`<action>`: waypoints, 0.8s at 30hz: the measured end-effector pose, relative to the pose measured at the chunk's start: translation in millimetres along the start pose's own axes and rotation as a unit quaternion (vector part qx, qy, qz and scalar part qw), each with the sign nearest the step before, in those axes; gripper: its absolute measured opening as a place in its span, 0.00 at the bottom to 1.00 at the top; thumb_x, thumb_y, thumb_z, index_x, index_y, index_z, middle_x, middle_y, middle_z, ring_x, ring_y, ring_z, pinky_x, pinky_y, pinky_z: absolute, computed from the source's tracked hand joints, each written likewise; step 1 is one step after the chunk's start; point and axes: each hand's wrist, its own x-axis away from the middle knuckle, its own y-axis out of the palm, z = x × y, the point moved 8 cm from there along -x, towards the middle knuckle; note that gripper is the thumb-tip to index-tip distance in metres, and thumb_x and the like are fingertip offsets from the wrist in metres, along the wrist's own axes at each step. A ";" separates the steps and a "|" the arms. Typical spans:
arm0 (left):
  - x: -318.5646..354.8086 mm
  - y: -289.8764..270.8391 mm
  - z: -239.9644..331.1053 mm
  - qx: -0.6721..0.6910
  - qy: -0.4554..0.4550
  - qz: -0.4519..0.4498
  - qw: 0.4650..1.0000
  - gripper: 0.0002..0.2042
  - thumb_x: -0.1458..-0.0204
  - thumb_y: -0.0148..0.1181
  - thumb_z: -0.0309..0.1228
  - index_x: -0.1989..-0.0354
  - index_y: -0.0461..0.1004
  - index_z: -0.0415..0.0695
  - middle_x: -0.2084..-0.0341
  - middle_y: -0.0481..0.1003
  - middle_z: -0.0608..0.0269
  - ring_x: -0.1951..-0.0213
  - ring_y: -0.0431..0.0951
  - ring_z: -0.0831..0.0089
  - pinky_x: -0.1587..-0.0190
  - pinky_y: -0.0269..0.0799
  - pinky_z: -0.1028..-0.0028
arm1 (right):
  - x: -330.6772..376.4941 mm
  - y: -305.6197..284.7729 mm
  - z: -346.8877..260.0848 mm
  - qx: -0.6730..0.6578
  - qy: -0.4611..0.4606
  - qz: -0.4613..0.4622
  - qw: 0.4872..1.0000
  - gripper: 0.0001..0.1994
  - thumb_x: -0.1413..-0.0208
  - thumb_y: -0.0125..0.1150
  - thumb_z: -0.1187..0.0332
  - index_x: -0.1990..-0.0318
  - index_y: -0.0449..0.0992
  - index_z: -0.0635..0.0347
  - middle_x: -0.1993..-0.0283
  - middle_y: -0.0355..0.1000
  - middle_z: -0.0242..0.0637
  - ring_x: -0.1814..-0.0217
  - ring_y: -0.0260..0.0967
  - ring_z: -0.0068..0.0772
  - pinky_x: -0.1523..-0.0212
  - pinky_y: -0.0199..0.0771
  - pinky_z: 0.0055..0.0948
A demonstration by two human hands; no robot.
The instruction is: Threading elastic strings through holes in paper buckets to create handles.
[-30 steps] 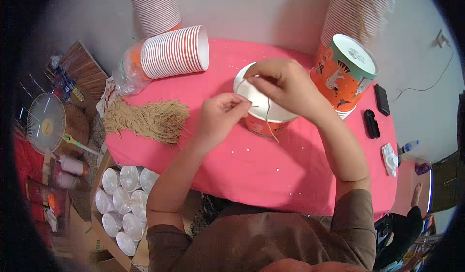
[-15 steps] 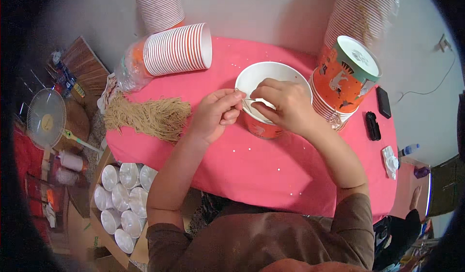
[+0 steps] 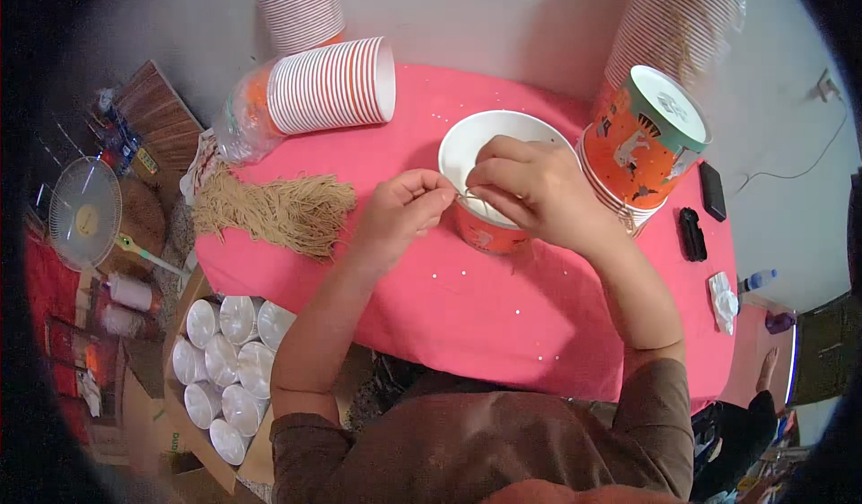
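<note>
A round paper bucket, orange outside and white inside, stands upright in front of me on the pink-covered table. At its left rim my left hand pinches a thin tan cord between thumb and forefinger. My right hand reaches over the bucket's mouth from the right, thumb and fingers closed on the same cord; it hides much of the opening. A short stretch of cord shows between the two hands, close to the rim. Left of my left hand lies a thick bundle of tan cords.
Upside-down printed buckets are stacked at the right, near a black case and a crumpled tissue. A stack of buckets lies sideways at the back left. A carton of wrapped buckets sits below left, beside a fan.
My left fingers have straightened somewhat and shifted slightly right toward the rim. The right hand has turned a little, its fingertips nearer the left ones. The bucket stays nearly in place.
</note>
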 end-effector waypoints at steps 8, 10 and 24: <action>6.5 4.8 -11.8 0.121 -0.036 0.001 0.992 0.05 0.43 0.57 0.28 0.61 0.73 0.41 0.74 0.69 0.77 0.78 0.60 0.92 0.79 0.51 0.87 | -2.3 14.5 -1.9 0.000 -0.018 0.009 1.000 0.07 0.55 0.65 0.67 0.71 0.74 0.58 0.71 0.68 0.37 0.72 0.71 0.43 0.72 0.71 0.41; 6.4 4.6 -7.0 0.007 -0.017 0.030 0.999 0.05 0.44 0.58 0.26 0.61 0.73 0.41 0.72 0.71 0.75 0.75 0.65 0.92 0.77 0.56 0.87 | -1.1 16.5 0.6 -0.005 -0.008 0.006 1.000 0.07 0.54 0.65 0.67 0.72 0.74 0.58 0.71 0.69 0.38 0.72 0.72 0.44 0.72 0.71 0.41; 13.6 4.6 6.3 -0.049 0.217 0.113 0.968 0.04 0.44 0.56 0.18 0.61 0.73 0.36 0.70 0.76 0.68 0.66 0.73 0.86 0.65 0.69 0.85 | 11.4 50.6 39.6 -0.283 0.242 -0.113 0.921 0.10 0.38 0.57 0.68 0.67 0.74 0.67 0.77 0.62 0.22 0.72 0.55 0.12 0.74 0.59 0.20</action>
